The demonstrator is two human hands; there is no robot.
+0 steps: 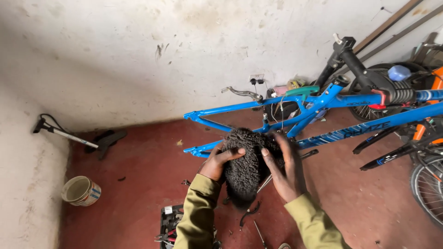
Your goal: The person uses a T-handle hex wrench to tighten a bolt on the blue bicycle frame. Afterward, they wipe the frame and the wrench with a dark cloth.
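Both my hands hold a black fuzzy saddle cover (pixel 244 168) stretched over a bicycle saddle in the middle of the view. My left hand (pixel 220 161) grips its left side with fingers curled over the top. On the right edge my right hand (pixel 285 168) presses flat, thumb on the fabric. Behind them a blue bicycle frame (pixel 323 108) without wheels stands clamped, its rear stays pointing left. The saddle beneath the cover is hidden.
Pliers, a screwdriver (pixel 260 234) and a tool tray (pixel 170 226) lie on the red floor below my arms. A small bucket (pixel 81 190) and a floor pump (pixel 64 133) stand at the left wall. Another bicycle's wheel (pixel 427 186) is at the right edge.
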